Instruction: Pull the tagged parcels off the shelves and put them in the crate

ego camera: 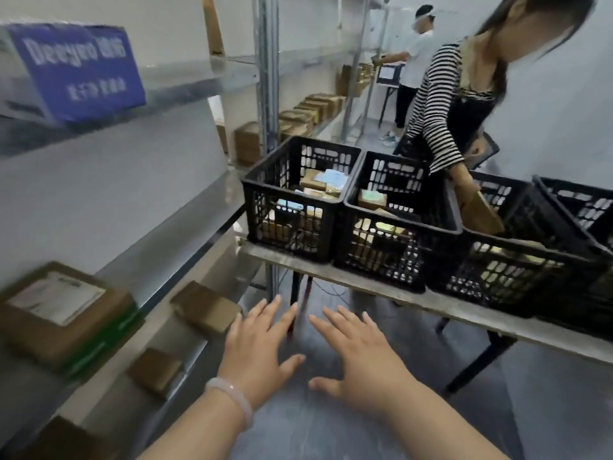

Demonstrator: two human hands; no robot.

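Observation:
My left hand (257,351) and my right hand (358,360) hover palm down over the floor, fingers spread, both holding nothing. A pale bracelet sits on my left wrist. On the shelf to my left lies a brown parcel with a white label (63,313). A small brown parcel (205,307) lies just left of my left fingertips, and another small one (154,371) rests lower on the shelf. The nearest black crate (298,200) stands on the table ahead and holds several parcels.
Metal shelving (185,207) runs along the left, with a blue box (79,68) up high. A long table (431,303) carries three more black crates (398,224). A person in a striped top (447,104) reaches into one crate. Another person (414,61) stands far back.

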